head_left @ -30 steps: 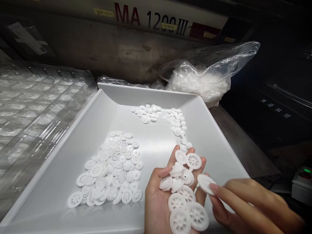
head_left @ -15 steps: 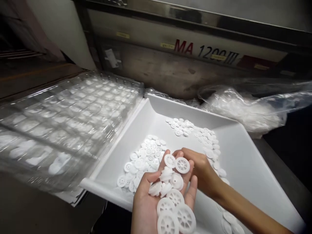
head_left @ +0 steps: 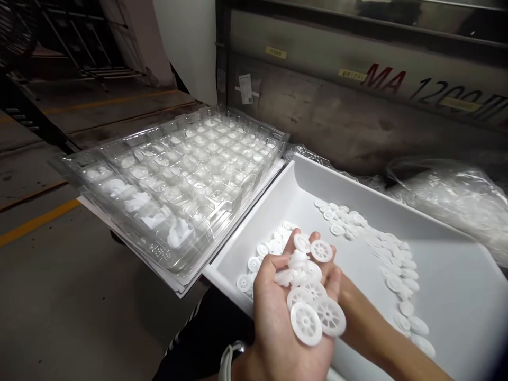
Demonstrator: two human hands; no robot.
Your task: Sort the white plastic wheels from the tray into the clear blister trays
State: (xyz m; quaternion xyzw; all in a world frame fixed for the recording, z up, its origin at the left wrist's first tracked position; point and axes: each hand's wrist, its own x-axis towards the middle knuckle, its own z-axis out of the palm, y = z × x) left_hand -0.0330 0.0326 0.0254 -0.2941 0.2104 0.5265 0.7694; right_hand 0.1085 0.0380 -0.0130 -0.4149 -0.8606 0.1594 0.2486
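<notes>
My left hand [head_left: 273,312], palm up and cupped, carries a heap of small white spoked plastic wheels [head_left: 306,323] over the near side of a white bin [head_left: 329,164]. Larger wheels lie on the palm and wrist side; smaller ones rest toward the fingers. My right hand [head_left: 344,293] is behind and beneath the left one, its fingers hidden, so what they hold does not show. Inside the bin, more white wheels [head_left: 397,259] lie in loose groups along the far and right sides. Another pile [head_left: 273,244] is partly covered by my left hand.
Left of the bin, a clear plastic tray [head_left: 210,198] with many pockets holds white parts, stacked over sheets [head_left: 180,288]. A clear plastic bag [head_left: 456,201] lies at the right behind the bin. A machine panel [head_left: 317,111] stands behind. Yellow lines mark the floor [head_left: 79,296].
My view has swung left, so the bin and hands appear farther right and more of the tray and floor shows. The right hand is now more hidden behind the left, which still carries the wheels.
</notes>
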